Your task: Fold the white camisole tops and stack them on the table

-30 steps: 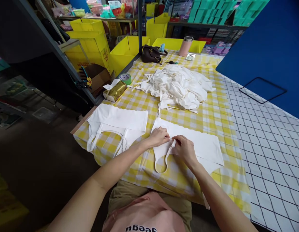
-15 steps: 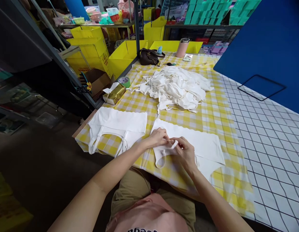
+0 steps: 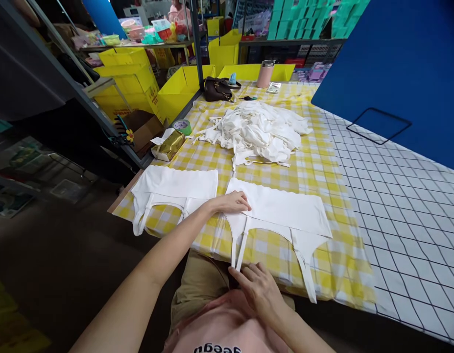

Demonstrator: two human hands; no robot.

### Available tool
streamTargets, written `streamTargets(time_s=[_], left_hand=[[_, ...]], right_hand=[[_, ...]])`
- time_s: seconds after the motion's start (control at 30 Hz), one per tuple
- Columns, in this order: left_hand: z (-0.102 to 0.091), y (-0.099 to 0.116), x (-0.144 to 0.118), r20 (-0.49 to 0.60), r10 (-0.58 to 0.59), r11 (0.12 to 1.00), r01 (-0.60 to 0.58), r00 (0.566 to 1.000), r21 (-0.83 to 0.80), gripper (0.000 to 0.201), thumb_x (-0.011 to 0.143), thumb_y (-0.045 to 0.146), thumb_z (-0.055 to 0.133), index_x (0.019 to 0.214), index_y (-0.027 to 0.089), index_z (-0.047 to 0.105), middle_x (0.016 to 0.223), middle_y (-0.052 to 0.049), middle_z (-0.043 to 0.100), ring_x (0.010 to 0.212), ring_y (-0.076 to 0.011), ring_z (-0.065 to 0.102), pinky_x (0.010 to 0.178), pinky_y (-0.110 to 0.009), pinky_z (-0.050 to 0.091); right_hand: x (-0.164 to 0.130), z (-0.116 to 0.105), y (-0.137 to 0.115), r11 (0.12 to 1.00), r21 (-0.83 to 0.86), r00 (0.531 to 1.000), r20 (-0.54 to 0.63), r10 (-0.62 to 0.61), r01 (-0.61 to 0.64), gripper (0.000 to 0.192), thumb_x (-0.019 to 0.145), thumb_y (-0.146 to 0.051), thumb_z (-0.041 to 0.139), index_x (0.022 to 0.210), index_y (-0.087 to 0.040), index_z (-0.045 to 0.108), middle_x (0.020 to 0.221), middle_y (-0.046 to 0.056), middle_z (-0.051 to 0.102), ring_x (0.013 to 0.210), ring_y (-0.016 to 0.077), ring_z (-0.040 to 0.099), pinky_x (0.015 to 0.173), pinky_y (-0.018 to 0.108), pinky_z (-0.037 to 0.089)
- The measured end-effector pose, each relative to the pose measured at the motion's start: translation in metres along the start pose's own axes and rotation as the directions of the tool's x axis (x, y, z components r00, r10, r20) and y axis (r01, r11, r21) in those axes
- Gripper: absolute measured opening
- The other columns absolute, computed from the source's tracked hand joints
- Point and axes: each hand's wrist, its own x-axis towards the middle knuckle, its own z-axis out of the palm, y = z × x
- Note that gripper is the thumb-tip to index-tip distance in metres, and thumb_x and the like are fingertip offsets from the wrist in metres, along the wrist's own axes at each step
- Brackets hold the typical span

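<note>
- The left hand (image 3: 232, 202) lies flat, fingers out and palm down, on the near left corner of a white cloth garment (image 3: 281, 212) spread on the worktop (image 3: 322, 166); it presses the cloth and grips nothing.
- The right hand (image 3: 258, 289) is at the worktop's near edge, below the left hand, fingers loosely curved with the tips at the ends of the left pair of straps (image 3: 238, 247). They seem to touch the strap ends, but I cannot tell if they pinch them.
- The garment lies flat beyond the right hand, with a second strap pair (image 3: 306, 274) to that hand's right, hanging over the edge.
- Handling, as a judgement: the cloth looks light, thin and limp, so it will bunch if dragged (pressing one corner flat looks a good way to hold it in place). The straps are narrow and floppy; their ends, or the point where they join the body, look the best places to take hold. Nothing looks fragile.
- Left of the left hand lies a second white garment (image 3: 175, 189), also flat. Further from both hands sits a loose pile of white garments (image 3: 258, 132), with a gold packet (image 3: 168, 145) and a tape roll (image 3: 182, 127) off to its left.
</note>
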Motion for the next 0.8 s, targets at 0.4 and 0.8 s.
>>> streamTargets(time_s=[0.4,0.8], left_hand=[[-0.015,-0.006,0.027,-0.668,-0.384,0.794,0.598,0.637,0.114,0.027,0.08,0.026,0.055,0.104,0.012,0.057,0.114,-0.014,0.056,0.103,-0.0233,0.055,0.085,-0.031,0.042],[-0.031,-0.008,0.035,-0.556,-0.453,0.825,0.564,0.697,0.033,0.003,0.069,0.015,0.058,0.071,0.016,0.056,0.075,-0.003,0.062,0.077,-0.0184,0.057,0.065,-0.026,0.04]], right_hand=[[0.016,-0.108,0.186,0.417,-0.168,0.447,-0.242,0.861,-0.893,0.028,0.08,-0.034,0.045,0.094,-0.015,0.061,0.091,0.011,0.061,0.073,0.0218,0.057,0.063,0.032,0.041],[0.035,-0.12,0.208,0.298,0.108,0.293,-0.059,0.954,-0.948,0.008,0.064,-0.018,0.059,0.069,-0.019,0.053,0.068,0.003,0.061,0.063,0.0172,0.056,0.05,0.025,0.038]])
